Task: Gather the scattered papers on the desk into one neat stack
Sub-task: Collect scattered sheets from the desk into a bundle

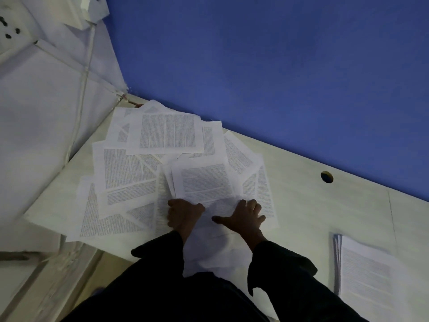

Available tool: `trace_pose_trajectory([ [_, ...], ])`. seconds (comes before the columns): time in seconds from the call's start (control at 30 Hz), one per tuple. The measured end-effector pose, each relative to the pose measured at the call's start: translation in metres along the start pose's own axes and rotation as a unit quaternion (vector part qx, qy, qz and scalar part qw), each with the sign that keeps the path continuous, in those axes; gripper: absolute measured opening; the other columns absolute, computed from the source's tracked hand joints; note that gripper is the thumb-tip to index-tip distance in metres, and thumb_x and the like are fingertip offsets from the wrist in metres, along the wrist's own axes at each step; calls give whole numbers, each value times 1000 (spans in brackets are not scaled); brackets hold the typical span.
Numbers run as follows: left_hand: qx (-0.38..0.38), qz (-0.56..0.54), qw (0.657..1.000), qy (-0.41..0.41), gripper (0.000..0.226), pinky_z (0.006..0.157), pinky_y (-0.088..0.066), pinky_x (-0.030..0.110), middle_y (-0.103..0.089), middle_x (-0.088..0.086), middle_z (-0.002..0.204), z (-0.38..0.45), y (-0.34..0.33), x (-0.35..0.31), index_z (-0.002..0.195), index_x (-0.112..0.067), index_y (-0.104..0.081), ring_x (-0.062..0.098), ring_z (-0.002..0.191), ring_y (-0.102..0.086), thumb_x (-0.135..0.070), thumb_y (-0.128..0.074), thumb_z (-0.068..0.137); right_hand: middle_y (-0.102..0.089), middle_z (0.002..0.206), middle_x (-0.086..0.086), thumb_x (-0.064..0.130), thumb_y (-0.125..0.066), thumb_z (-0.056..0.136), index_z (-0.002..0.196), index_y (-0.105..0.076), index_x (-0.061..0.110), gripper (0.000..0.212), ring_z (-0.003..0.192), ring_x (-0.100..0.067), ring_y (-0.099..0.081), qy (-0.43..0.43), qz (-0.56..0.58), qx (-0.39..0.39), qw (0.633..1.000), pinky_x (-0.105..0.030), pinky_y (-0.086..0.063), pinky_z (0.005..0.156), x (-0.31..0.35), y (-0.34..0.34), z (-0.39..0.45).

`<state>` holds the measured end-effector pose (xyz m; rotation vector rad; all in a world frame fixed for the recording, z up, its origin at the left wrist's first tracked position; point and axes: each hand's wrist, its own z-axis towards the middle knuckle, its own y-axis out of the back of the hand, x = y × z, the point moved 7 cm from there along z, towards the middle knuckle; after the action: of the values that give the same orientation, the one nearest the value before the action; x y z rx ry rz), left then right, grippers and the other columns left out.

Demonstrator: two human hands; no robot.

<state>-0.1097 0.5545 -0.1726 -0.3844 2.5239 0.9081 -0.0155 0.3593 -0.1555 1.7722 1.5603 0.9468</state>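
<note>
Many printed sheets, the scattered papers (148,168), lie fanned and overlapping across the far left corner of the bench (301,201), reaching back to where the white side panel (41,117) meets the blue wall (278,66). Some sheets at the left hang over the bench's left edge.

At the near side of that spread, the left hand (183,214) is curled down on the paper, its fingers bent under against the sheets; whether it pinches a sheet cannot be told. Between the two hands sits a top sheet (204,184) with a block of print, its near end running down toward the person between the dark sleeves (290,275). The right hand (243,217) rests flat on the same sheets, fingers spread wide and thumb stretched out toward the left hand, holding nothing.

Further right, a round cable hole (326,177) is cut into the bench near its far edge by the wall. At the near right part of the bench, well apart from the spread, lies a squared stack of sheets (366,273).
</note>
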Motion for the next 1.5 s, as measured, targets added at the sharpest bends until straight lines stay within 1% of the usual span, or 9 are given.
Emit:
trace_pose_trajectory([
  [0.2,-20,119,993,-16,99,108,-31,56,-15,21,147,-21,-6,-2,139,-5,-23,38,139,-20,-41,-81,67,-34,144,-17,76,-83,56,147,-28,9,125,136,-39,-33,14,67,11,998,-49,-41,106,-9,-3,-8],
  [0.47,-48,123,991,-23,94,100,-41,50,-33,18,135,-36,-16,4,132,0,-31,36,126,-38,-43,-83,67,-51,146,-13,70,-85,58,146,-36,6,119,135,-34,-49,-7,194,109,975,-46,-40,110,-44,-16,-5],
  [0.63,23,77,996,-32,101,102,-44,44,-43,16,135,-34,-17,6,136,-3,-34,37,126,-46,-52,-83,63,-68,121,-10,41,-87,73,126,-63,10,66,117,-31,-61,41,322,72,943,-32,-47,89,-48,-12,3],
  [0.73,59,58,996,-37,118,109,-43,44,-44,16,144,-31,-4,8,144,-7,-40,34,128,-47,-66,-81,52,-74,100,-10,7,-83,77,104,-73,9,29,102,-31,-68,87,418,94,900,-36,-55,85,-50,1,6],
  [0.9,-34,-5,999,-6,120,114,-32,54,-32,21,149,-23,29,23,150,-6,-27,40,138,-33,-76,-73,65,-75,114,-18,-5,-82,79,115,-71,-2,37,107,-36,-71,79,566,122,811,-47,-58,95,-85,20,16],
  [1.0,65,-166,984,-19,120,107,-46,49,-61,16,133,-21,30,14,141,-5,-51,35,120,-59,-77,-82,50,-78,107,-13,-2,-77,85,111,-72,2,26,98,-31,-74,54,628,151,761,-42,-61,86,-104,24,10],
  [1.17,208,-196,942,-177,40,95,-56,47,-70,18,121,-42,22,-37,119,-2,-69,35,108,-69,-3,-79,80,-74,119,-20,-6,-75,82,122,-68,-3,40,110,-38,-71,91,632,225,736,-48,-56,98,-98,18,-7],
  [1.33,361,48,900,-240,47,103,-51,38,-72,8,123,-39,25,-51,125,-7,-69,26,117,-66,-5,-82,79,-77,112,-16,9,-91,70,118,-73,3,51,104,-37,-74,44,675,114,727,-55,-57,96,-109,36,7],
  [1.5,394,-3,881,-262,51,103,-51,46,-70,1,128,-49,31,-67,134,-18,-63,23,117,-67,-26,-78,86,-76,118,-13,6,-91,66,122,-72,6,59,112,-35,-71,88,684,106,716,-58,-54,101,-69,47,-3],
])
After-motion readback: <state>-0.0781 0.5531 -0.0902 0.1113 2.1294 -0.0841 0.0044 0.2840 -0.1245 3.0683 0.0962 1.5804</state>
